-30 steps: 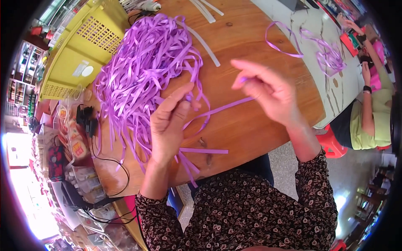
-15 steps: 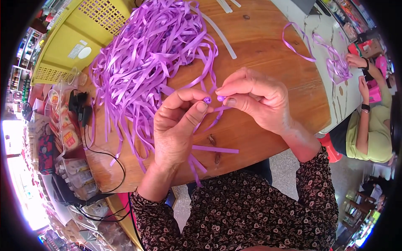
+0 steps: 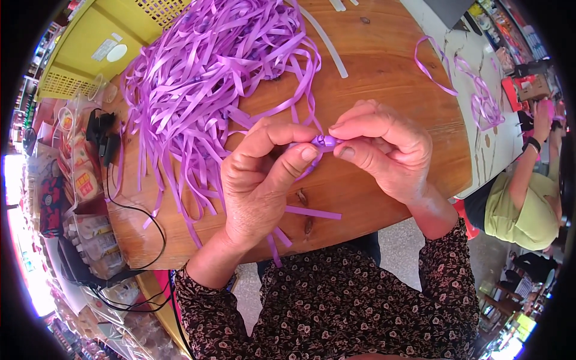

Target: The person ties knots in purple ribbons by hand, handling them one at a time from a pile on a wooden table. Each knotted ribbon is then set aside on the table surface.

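Observation:
Above the wooden table (image 3: 414, 114), a small purple plastic connector (image 3: 324, 141) on a purple ribbon is held between my two hands. My left hand (image 3: 258, 180) pinches its left end between thumb and forefinger. From the other side, the thumb and fingertips of my right hand (image 3: 390, 153) close on its right end. The two parts of the connector meet in the middle; whether they are locked cannot be seen. Just beyond my left hand lies a large tangled heap of purple ribbons (image 3: 210, 78), and some loose ends hang toward the table's near edge.
A yellow plastic basket (image 3: 90, 45) stands behind the heap at the left. A black cable (image 3: 141, 210) runs down the table's left side, beside packed goods. Clear strips (image 3: 327, 42) lie at the back. More ribbon (image 3: 485, 108) and another person (image 3: 522, 198) are at the right.
The two purple pieces, apart before, now meet end to end between my fingertips. My right hand has shifted slightly right. The other person's hands at the right have moved.

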{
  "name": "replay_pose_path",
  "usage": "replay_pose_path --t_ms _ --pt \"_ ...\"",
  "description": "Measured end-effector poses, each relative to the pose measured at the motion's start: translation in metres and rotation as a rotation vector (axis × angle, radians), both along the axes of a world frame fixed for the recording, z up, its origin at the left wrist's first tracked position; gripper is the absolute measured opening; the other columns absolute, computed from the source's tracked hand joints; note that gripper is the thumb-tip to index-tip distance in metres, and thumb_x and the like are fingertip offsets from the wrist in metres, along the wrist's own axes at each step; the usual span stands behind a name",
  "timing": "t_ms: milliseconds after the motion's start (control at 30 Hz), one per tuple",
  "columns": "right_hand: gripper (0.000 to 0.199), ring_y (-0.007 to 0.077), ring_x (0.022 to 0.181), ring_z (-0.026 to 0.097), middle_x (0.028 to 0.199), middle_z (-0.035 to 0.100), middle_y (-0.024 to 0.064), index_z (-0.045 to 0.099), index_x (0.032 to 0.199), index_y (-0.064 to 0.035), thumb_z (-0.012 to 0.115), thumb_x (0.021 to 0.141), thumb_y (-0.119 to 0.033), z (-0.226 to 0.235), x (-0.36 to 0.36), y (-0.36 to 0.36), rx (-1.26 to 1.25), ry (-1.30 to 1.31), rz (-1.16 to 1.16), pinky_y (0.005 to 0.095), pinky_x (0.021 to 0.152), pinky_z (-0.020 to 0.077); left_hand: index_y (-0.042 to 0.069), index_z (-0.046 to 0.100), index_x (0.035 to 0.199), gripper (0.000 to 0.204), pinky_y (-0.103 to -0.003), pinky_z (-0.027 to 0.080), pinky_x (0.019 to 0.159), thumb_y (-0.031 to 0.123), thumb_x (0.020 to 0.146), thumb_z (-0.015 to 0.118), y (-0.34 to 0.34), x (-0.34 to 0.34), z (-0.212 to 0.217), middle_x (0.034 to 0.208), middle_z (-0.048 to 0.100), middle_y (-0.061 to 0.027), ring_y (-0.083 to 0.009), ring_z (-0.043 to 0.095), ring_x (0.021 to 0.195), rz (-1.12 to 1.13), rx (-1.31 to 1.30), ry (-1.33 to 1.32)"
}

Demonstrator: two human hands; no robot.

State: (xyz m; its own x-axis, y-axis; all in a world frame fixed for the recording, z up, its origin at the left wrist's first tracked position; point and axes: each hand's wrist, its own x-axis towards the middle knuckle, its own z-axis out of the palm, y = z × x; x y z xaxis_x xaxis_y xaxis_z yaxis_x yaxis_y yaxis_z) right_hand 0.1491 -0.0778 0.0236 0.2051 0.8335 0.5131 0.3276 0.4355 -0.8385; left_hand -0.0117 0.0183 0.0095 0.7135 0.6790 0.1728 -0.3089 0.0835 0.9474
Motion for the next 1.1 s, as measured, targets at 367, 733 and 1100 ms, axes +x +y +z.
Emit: replay_pose_path --t_ms 367,733,1100 --pt "0.021 0.0132 0.075 0.057 0.089 0.063 0.011 0.063 0.092 0.0004 0.069 0.075 0.011 0.004 -0.001 -0.001 -0.01 -0.093 -0.048 0.0209 0.06 0.0415 0.0 0.066 0.101 0.02 -0.02 0.041 0.073 -0.008 0.083 0.063 0.002 0.003 -0.002 0.091 0.058 -0.0026 -0.0083 0.051 0.082 0.003 0.234 -0.019" --pt "0.025 0.0106 0.072 0.054 0.091 0.063 0.01 0.064 0.093 -0.0013 0.07 0.072 0.011 0.005 0.0 -0.002 0.017 -0.235 -0.074 0.0192 0.054 0.0356 0.002 0.068 0.099 0.024 -0.022 0.043 0.071 -0.011 0.08 0.064 0.0 0.005 -0.007 0.092 0.06 -0.0038 -0.0113 0.053 0.081 0.094 0.375 -0.016" --pt "0.025 0.0064 0.071 0.053 0.091 0.063 0.0096 0.064 0.093 -0.0015 0.069 0.072 0.012 0.002 -0.001 0.001 0.008 -0.247 -0.1 0.0164 0.053 0.0336 0.0 0.064 0.098 0.015 -0.018 0.045 0.073 -0.007 0.085 0.062 -0.002 0.003 -0.011 0.091 0.061 -0.002 -0.005 0.055 0.081 0.038 0.029 -0.061"
